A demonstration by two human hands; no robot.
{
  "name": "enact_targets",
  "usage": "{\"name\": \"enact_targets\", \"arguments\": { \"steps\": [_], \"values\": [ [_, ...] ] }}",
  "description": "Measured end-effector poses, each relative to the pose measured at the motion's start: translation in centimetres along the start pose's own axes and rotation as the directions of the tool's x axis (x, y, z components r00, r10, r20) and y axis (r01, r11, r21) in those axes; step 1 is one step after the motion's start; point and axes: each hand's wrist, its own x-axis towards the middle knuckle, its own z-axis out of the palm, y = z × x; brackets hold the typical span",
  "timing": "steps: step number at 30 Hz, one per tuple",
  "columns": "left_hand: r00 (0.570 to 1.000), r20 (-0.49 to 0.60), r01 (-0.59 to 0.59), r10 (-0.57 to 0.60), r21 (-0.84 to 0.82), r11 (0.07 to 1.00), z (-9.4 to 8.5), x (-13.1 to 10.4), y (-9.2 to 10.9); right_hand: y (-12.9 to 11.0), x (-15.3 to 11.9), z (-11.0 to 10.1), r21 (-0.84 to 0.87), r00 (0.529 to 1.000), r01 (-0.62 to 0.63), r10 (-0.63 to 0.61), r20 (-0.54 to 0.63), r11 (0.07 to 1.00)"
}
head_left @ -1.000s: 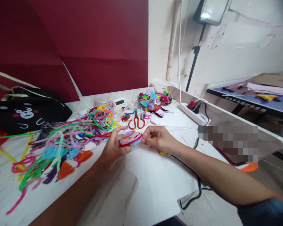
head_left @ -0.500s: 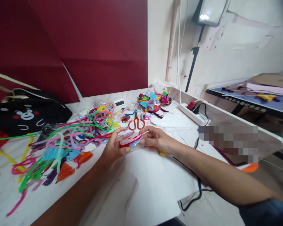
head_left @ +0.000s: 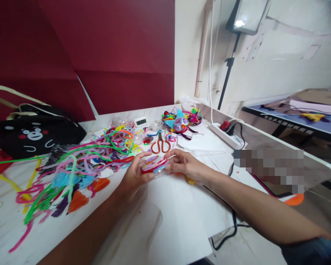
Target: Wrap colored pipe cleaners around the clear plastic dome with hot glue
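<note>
A small clear-based piece covered with red, pink, purple, orange and blue strips (head_left: 155, 164) is held between both hands above the white table. My left hand (head_left: 137, 173) grips its left side, thumb at the front and fingers behind. On its right side, my right hand (head_left: 183, 163) pinches the edge with bent fingers. Just beyond lie orange-handled scissors (head_left: 161, 143), blades pointing away. Left of my left hand spreads a tangled pile of coloured fuzzy stems (head_left: 99, 147). Finished-looking colourful fish-like ornaments (head_left: 179, 121) with dark tassels sit at the back.
A small digital timer (head_left: 141, 122) stands at the back near the wall. A black bag (head_left: 44, 136) rests at the left. A white power strip (head_left: 227, 136) with plugs and a black cable lies at the right, near the raised table edge.
The whole view has shifted slightly, with things appearing a little further right. Both hands keep their hold on the colourful piece, which looks slightly turned.
</note>
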Motion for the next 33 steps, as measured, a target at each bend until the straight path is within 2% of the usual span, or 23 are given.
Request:
{"name": "enact_targets", "arguments": {
  "steps": [13,33],
  "values": [
    [0.998,-0.042,0.041,-0.041,-0.008,0.999,0.48,-0.25,0.43,-0.32,-0.27,0.15,-0.031,1.0,-0.019,0.019,-0.008,0.999],
    [0.998,-0.016,0.055,-0.055,-0.023,0.998,-0.13,0.09,0.08,0.04,0.0,0.19,0.027,0.998,-0.048,0.05,-0.044,0.998]
  ]
}}
